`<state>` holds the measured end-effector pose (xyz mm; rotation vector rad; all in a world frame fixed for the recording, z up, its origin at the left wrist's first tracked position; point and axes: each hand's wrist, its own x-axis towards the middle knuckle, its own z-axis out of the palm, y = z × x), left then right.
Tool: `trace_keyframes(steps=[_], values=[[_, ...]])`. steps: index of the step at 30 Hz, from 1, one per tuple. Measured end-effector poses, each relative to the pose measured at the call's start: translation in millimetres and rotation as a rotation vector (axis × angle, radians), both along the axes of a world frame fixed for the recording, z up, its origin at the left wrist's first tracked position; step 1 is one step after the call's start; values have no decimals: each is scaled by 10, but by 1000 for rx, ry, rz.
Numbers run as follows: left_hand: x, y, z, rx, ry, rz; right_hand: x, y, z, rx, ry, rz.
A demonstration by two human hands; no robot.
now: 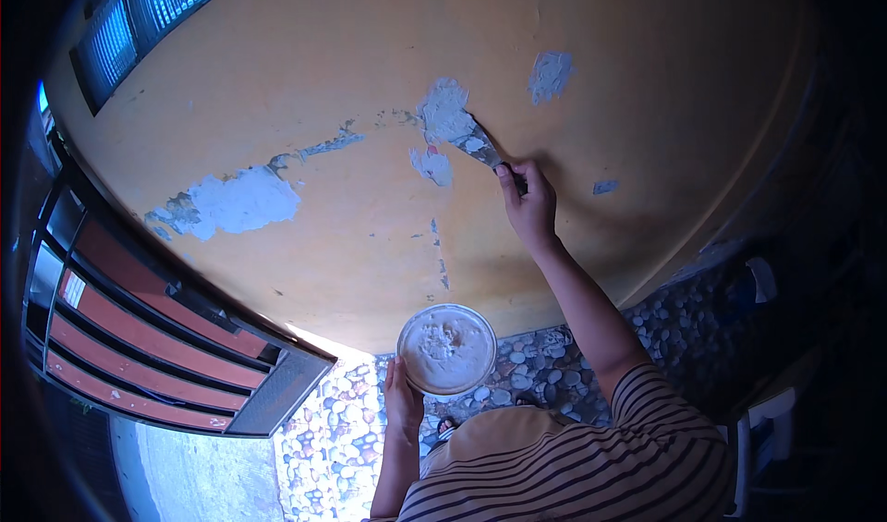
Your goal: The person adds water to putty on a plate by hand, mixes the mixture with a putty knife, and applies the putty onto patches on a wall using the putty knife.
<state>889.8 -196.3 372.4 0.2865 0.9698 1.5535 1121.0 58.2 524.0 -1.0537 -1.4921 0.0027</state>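
Observation:
My right hand (531, 203) is closed round the dark handle of a putty knife (480, 147). Its blade, smeared with filler, lies against or very near the lower right edge of a white filler patch (445, 109) on the orange-yellow wall (351, 254). Low in front of my body, my left hand (402, 397) grips the left side of a round tub (447, 391) from outside. Pale, lumpy filler (448, 345) shows in the tub's open top. Just below the blade is a smaller filler patch (431, 166).
A long white patch (242, 203) with peeled edges is at left, another patch (552, 77) at upper right, and a bare grey spot (605, 188) lower right. A louvred window (148, 23) and a red-slatted gate (157, 328) stand left. Pebbled paving (342, 439) covers the ground.

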Motion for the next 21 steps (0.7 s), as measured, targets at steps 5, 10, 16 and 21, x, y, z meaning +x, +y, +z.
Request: trace_keyframes(steps=[5, 10, 16, 21], values=[[2, -11, -4, -9, 2, -17, -89, 23, 40, 101, 130, 113], [3, 12, -57, -3, 2, -17, -137, 77, 49, 37, 65, 66], [-46, -47, -85, -1, -21, 14, -301, -497, -268, -131, 189, 293], [-233, -149, -86, 7, -15, 10, -743, -630, -99, -364, 634, 881]])
